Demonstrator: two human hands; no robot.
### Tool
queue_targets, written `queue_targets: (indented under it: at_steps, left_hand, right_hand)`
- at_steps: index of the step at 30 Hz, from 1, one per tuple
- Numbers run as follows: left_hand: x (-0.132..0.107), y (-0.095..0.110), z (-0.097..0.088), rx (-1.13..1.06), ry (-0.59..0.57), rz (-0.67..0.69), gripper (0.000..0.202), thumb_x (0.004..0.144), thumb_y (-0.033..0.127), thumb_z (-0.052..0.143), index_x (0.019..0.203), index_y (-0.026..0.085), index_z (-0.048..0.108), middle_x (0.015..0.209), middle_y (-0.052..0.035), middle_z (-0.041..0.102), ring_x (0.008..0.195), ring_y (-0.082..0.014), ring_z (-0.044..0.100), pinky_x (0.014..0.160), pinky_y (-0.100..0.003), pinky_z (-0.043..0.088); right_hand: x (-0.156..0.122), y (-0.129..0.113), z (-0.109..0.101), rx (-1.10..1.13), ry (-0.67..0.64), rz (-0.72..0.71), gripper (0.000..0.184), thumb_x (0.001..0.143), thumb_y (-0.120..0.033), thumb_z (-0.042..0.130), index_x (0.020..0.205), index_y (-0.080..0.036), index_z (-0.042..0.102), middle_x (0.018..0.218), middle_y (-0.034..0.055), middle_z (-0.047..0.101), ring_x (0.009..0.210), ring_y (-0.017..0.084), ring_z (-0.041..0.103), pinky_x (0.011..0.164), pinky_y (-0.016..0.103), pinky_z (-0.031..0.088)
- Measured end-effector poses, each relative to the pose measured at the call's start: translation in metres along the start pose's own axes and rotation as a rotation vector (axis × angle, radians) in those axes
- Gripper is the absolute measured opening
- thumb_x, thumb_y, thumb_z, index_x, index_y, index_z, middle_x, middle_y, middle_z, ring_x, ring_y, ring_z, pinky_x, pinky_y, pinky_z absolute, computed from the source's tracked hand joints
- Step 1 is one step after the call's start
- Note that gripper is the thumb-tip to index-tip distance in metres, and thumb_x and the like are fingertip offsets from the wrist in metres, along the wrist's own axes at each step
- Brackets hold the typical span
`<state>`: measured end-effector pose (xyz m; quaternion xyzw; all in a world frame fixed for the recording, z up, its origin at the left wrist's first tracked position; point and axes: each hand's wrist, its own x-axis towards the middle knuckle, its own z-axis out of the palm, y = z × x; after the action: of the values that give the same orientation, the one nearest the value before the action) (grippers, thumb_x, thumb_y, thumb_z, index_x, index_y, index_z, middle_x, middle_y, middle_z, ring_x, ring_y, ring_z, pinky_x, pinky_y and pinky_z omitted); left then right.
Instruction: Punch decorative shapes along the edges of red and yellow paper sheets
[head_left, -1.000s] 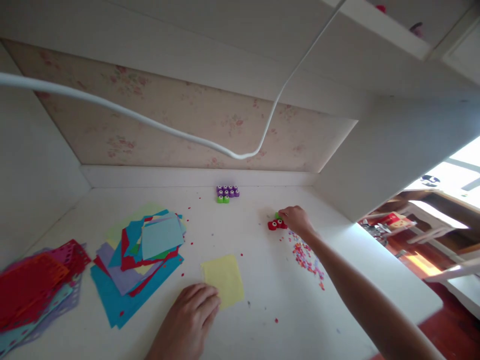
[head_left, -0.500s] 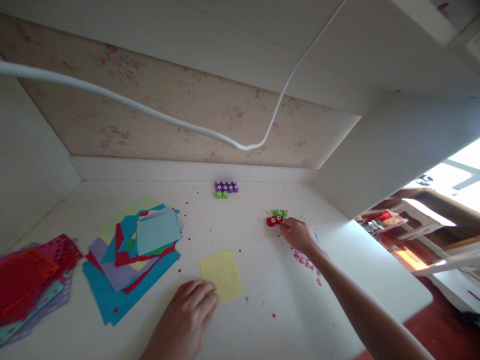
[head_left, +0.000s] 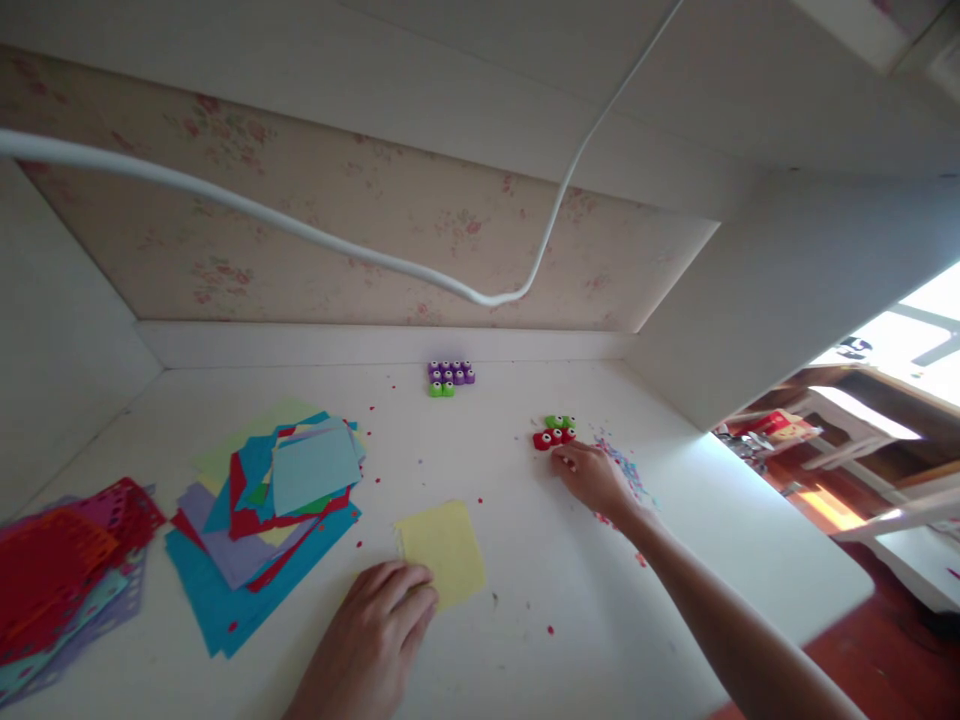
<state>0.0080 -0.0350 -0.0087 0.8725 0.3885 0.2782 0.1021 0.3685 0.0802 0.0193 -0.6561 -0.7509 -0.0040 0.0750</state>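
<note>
My left hand (head_left: 386, 620) lies on the lower left part of a square yellow sheet of paper (head_left: 446, 550), its fingers curled together and pressing on it; the thumb is hidden. Further right, my right hand (head_left: 592, 480) has its fingers closed just in front of a row of three small red paper punches (head_left: 556, 438). Whether anything is between those fingertips I cannot make out. Behind the red punches sit green punches (head_left: 559, 422). Near the back wall, several purple punches (head_left: 450, 372) stand in rows, with two green ones (head_left: 442, 390) in front.
Coloured paper sheets (head_left: 315, 465) are piled at left. Punched sheets full of holes (head_left: 67, 560) lie at far left. Confetti (head_left: 626, 465) is scattered around my right forearm. A white cable (head_left: 337, 243) hangs across the view under a shelf. The table's right edge (head_left: 795, 510) is rounded.
My right hand has drawn back slightly toward me from the red punches, so the third red one now shows fully. The left hand and yellow paper stay put.
</note>
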Motion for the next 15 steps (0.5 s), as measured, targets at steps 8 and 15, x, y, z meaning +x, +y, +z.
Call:
queue_targets:
  at_steps: [8, 15]
  left_hand:
    - [0.002, 0.002, -0.003, 0.008, 0.021, -0.003, 0.019, 0.092, 0.012, 0.049, 0.097, 0.023, 0.063, 0.101, -0.0021, 0.070, 0.093, -0.0196, 0.066, 0.084, -0.035, 0.057]
    - [0.003, 0.005, -0.006, 0.027, 0.008, 0.000, 0.024, 0.092, 0.011, 0.045, 0.095, 0.023, 0.065, 0.100, -0.0028, 0.070, 0.092, -0.0186, 0.066, 0.084, -0.035, 0.057]
  right_hand:
    - [0.008, -0.013, 0.011, 0.065, 0.023, 0.048, 0.034, 0.098, -0.029, 0.040, 0.096, -0.024, 0.073, 0.098, 0.0055, 0.075, 0.087, 0.023, 0.070, 0.075, 0.028, 0.047]
    - [0.003, -0.021, 0.004, 0.128, 0.024, 0.022, 0.033, 0.098, -0.027, 0.041, 0.096, -0.025, 0.074, 0.095, 0.0057, 0.075, 0.087, 0.023, 0.070, 0.078, 0.030, 0.049]
